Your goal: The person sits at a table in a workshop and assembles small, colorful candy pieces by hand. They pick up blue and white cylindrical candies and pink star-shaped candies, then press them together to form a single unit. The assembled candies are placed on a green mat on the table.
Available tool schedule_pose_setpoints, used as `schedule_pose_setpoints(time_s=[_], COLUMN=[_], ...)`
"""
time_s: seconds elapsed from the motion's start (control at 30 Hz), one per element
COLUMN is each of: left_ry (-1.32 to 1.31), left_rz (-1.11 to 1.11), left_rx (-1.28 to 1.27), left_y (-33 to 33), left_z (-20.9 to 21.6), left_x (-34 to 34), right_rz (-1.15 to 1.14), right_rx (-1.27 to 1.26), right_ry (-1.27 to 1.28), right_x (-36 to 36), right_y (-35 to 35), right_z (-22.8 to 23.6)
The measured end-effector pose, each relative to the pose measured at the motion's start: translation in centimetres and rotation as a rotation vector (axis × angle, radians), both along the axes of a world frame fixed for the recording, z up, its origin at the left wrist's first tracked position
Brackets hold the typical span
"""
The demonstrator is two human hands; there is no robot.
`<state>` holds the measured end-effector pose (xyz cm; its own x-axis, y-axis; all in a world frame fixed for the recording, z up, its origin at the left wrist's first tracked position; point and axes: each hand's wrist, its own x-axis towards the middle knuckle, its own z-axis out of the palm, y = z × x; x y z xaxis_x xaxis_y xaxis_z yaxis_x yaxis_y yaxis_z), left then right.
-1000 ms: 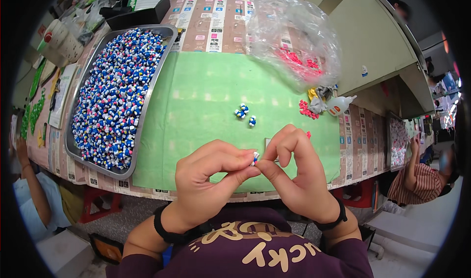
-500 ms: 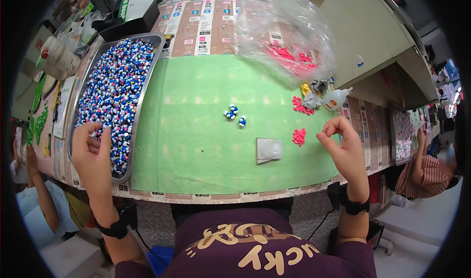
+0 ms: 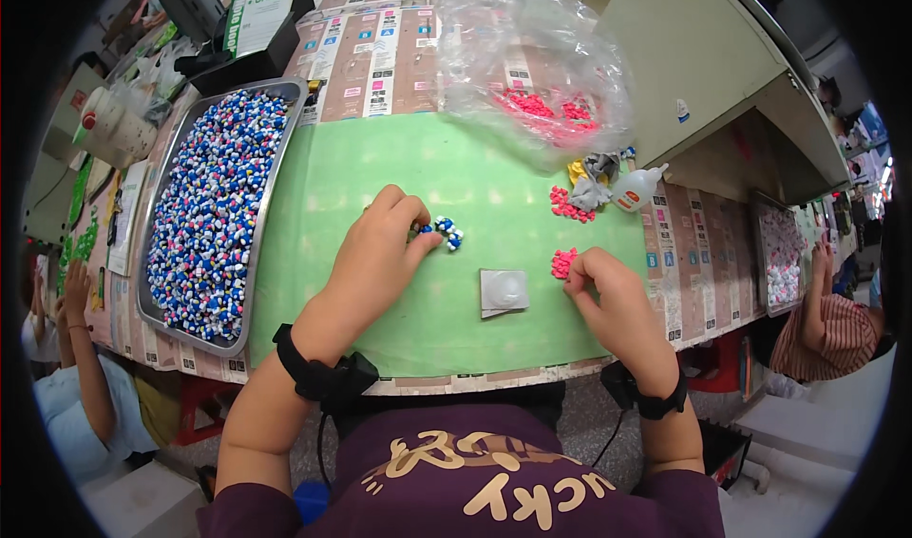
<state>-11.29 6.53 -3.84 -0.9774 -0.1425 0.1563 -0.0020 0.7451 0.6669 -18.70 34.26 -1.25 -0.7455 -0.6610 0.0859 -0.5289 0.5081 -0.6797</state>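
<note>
Over the green mat (image 3: 380, 348), my left hand (image 3: 366, 248) has its thumb and curled forefinger closed around a small blue-and-white piece (image 3: 425, 227). A few similar pieces (image 3: 450, 235) lie just right of the fingertips. My right hand (image 3: 613, 301) is curled, its fingertips against the lower right edge of a small heap of pink pieces (image 3: 562, 263). Whatever those fingers pinch is hidden. Between the hands lies a white square pad (image 3: 503, 292) with a clear round top. A second pink heap (image 3: 567, 207) sits farther back.
A metal tray (image 3: 253, 253) full of blue-and-white pieces stands at left. Behind the mat is a clear plastic bag (image 3: 532, 54) with pink pieces inside. A small squeeze bottle (image 3: 638, 188) and crumpled grey scraps (image 3: 591, 188) lie beside a cabinet (image 3: 708, 73). Other people work on both sides.
My left hand has left the tray and come right to the blue-and-white pieces on the mat. My right hand has moved left and slightly down to the nearer pink heap. The view has shifted slightly.
</note>
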Motion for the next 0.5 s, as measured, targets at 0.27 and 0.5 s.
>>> schedule_pose_setpoints(time_s=[0.27, 0.5], left_ry=[-0.064, -0.280], left_rz=[0.008, -0.151], left_rx=[0.209, 1.141], left_y=[0.0, 2.6], left_z=[3.0, 6.9], left_x=[1.6, 5.0], right_rz=[0.086, 0.348], right_rx=[0.050, -0.292], right_ry=[0.108, 0.144], right_x=[-0.2, 2.4], right_y=[-0.1, -3.9], right_z=[0.4, 5.8])
